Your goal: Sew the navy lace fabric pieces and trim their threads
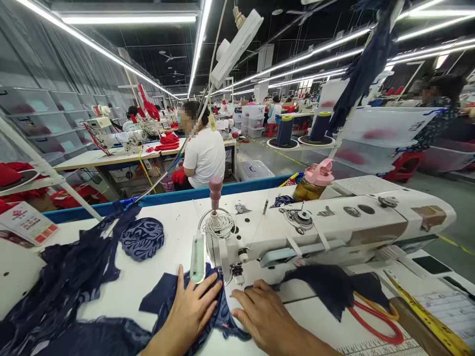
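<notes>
A white sewing machine stands across the table, its needle area just beyond my hands. Navy patterned fabric lies under and in front of the needle area. My left hand rests flat on this fabric with its fingers spread, left of the needle. To the right, my right hand presses down near the fabric's edge, its fingers bent and close together; whether they pinch the cloth is hidden. A plain navy piece trails to the right of that hand.
Scissors with red and orange handles and a yellow tape measure lie at right. Navy fabric is heaped at left, beside a round patterned piece. A lidded bottle stands behind the machine. A person in white sits beyond.
</notes>
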The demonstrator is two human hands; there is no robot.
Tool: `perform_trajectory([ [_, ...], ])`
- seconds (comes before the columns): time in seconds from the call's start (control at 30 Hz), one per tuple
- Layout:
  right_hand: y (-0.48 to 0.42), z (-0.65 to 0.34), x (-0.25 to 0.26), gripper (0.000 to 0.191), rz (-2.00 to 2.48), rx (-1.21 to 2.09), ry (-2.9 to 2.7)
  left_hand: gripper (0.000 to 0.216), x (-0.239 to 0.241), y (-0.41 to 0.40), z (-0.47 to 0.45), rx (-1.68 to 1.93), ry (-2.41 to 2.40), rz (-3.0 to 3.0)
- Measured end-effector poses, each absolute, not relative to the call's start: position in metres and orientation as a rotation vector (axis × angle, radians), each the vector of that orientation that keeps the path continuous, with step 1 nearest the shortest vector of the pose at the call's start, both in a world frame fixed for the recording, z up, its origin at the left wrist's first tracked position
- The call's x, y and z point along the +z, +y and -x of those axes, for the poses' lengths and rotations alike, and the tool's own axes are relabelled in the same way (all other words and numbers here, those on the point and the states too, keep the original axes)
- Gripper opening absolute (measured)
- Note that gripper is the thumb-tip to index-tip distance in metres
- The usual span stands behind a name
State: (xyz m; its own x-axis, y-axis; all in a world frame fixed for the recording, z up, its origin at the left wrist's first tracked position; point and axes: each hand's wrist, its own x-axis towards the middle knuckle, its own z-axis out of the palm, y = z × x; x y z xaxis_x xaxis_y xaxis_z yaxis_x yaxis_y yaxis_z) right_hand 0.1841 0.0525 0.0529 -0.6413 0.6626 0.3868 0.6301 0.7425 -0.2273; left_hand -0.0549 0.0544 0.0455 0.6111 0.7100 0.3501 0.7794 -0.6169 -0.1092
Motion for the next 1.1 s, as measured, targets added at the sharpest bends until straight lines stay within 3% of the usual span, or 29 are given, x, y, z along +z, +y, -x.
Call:
perform_trajectory([
  [0.17,0.026,-0.191,0.054,0.025,1.103,0.097,-2.565,0.028,0.056,0.025,0.042,-0.539,-1.376,2.692],
  [0.3,0.021,-0.191,0.05,0.033,0.973,0.164,-2.617,0.04,0.05,-0.003,0.032,-0.692,-1.561,2.697],
  [0.43,0.027,-0.191,0.054,0.03,0.843,0.239,-2.695,0.026,0.041,-0.005,0.033,-0.811,-1.656,2.63],
  [0.57,0.039,-0.187,0.058,0.023,0.686,0.218,-2.756,0.03,0.041,0.013,0.036,-0.923,-1.47,2.525],
  [0.7,0.046,-0.183,0.054,0.022,0.612,0.147,-2.736,0.017,0.042,0.027,0.037,-0.803,-1.411,2.623],
  [1.1,0.046,-0.184,0.048,0.019,0.645,0.072,-2.587,0.024,0.053,0.021,0.016,-0.598,-1.189,2.514],
])
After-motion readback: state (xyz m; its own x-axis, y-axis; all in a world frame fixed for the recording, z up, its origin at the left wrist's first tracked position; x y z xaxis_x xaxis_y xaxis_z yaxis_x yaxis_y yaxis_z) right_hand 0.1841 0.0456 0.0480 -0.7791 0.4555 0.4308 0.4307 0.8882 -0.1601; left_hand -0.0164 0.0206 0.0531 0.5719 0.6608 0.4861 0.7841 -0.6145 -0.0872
